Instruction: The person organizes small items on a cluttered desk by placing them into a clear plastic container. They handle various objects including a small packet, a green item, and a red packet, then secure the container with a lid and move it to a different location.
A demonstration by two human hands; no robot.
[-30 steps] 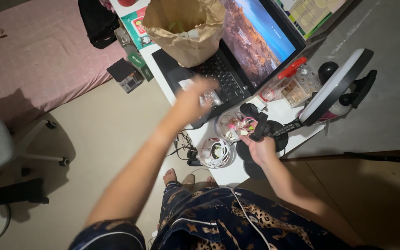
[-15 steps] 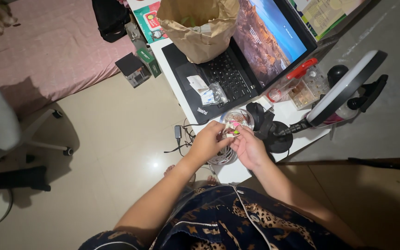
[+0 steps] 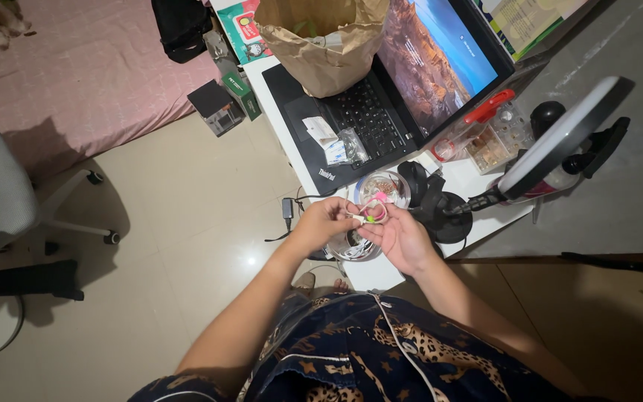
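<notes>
From the head view, my left hand (image 3: pixel 321 223) and right hand (image 3: pixel 400 237) meet just in front of the round clear tub (image 3: pixel 382 186), which I take as my landmark. Both are closed in a pinch on a small bright string piece (image 3: pixel 370 217), pink and yellow-green, stretched between my fingertips over the edge of the white tabletop (image 3: pixel 370 274). It looks feather-light, limp and thin, likely to slip or tangle, so I judge it best held at its ends with fingertips, not squeezed mid-length.

Beyond the tub, on the laptop (image 3: pixel 366 112), lie a small white paper packet (image 3: pixel 320 130) and a clear crinkled plastic bag (image 3: pixel 353 145). Farther back stands an open brown paper bag (image 3: pixel 321 45). Left of it, a red-and-green printed box (image 3: pixel 243 30) and a small green carton (image 3: pixel 238 89). Right of the tub sits a clear box with a red clasp (image 3: pixel 489 130).
</notes>
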